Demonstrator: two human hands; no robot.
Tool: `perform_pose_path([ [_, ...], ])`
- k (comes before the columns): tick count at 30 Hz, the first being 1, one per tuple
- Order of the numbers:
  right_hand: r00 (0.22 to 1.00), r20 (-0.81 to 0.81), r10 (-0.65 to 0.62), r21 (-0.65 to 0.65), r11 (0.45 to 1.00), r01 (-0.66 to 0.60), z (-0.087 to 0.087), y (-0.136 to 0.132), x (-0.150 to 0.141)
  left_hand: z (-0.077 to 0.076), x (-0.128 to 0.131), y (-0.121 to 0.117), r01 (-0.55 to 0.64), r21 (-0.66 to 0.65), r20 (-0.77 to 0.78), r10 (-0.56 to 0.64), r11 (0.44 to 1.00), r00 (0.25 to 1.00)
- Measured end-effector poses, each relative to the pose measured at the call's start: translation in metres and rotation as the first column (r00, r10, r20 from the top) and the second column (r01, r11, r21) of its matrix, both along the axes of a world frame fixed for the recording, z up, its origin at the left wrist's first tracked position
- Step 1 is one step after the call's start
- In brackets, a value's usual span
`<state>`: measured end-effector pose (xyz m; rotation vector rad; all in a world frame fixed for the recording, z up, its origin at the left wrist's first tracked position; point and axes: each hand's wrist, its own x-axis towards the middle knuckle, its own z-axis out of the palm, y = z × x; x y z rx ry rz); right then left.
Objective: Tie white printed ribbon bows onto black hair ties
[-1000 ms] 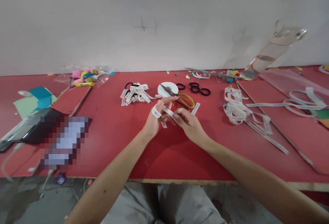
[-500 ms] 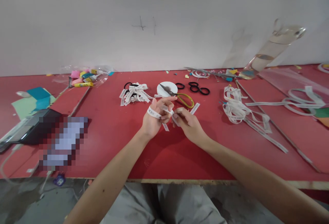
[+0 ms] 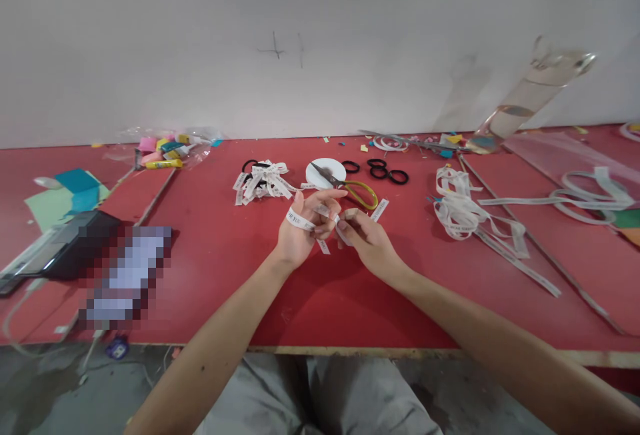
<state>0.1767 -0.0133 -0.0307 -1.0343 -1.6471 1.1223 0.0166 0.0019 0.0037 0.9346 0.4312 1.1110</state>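
Observation:
A white ribbon with dark print (image 3: 301,221) is looped round the thumb side of my left hand (image 3: 296,235), and a cut end hangs below the fingers. My left fingers are curled on the ribbon, with the index finger stretched to the right. Thumb and fingertips of my right hand (image 3: 367,238) pinch the ribbon close against the left fingertips. Just beyond the hands lie scissors with yellow handles (image 3: 364,193), resting across a white ribbon spool (image 3: 325,167). Black hair ties (image 3: 398,176) lie right of the spool. To its left is a pile of ribbon bows (image 3: 265,180) with black bands.
Loose ribbon (image 3: 457,212) lies tangled on the right of the red table (image 3: 215,288). A clear bottle (image 3: 525,102) leans against the wall. On the left are a phone (image 3: 127,275), a black case (image 3: 80,245) and a bag of coloured tubes (image 3: 167,148).
Almost nothing differs. Both hands keep their hold on the ribbon, with only a very slight shift of the fingers.

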Motion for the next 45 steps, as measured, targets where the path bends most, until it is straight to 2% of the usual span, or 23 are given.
perform_pose_path([
  [25,0.999,-0.005,0.04,0.04,0.998,-0.04,-0.001,0.0,0.001,-0.005,-0.001,0.001,0.084,0.074,0.017,-0.086,0.994,0.996],
  [33,0.997,-0.041,0.067,0.04,0.997,-0.065,-0.001,0.0,0.001,-0.004,-0.002,0.001,0.075,0.082,-0.009,-0.075,0.994,0.997],
  [38,1.0,0.014,0.01,0.037,0.999,-0.011,0.003,-0.004,0.001,-0.007,0.0,0.001,-0.006,0.107,-0.07,0.013,0.994,0.997],
  [41,0.998,0.067,-0.009,0.075,0.997,0.004,0.003,-0.005,0.002,-0.01,0.0,0.002,-0.092,0.158,-0.175,0.12,0.983,0.977],
  [45,0.994,0.112,0.005,0.131,0.991,-0.02,0.0,-0.006,0.002,-0.013,-0.001,0.001,-0.107,0.239,-0.333,0.185,0.965,0.925],
])
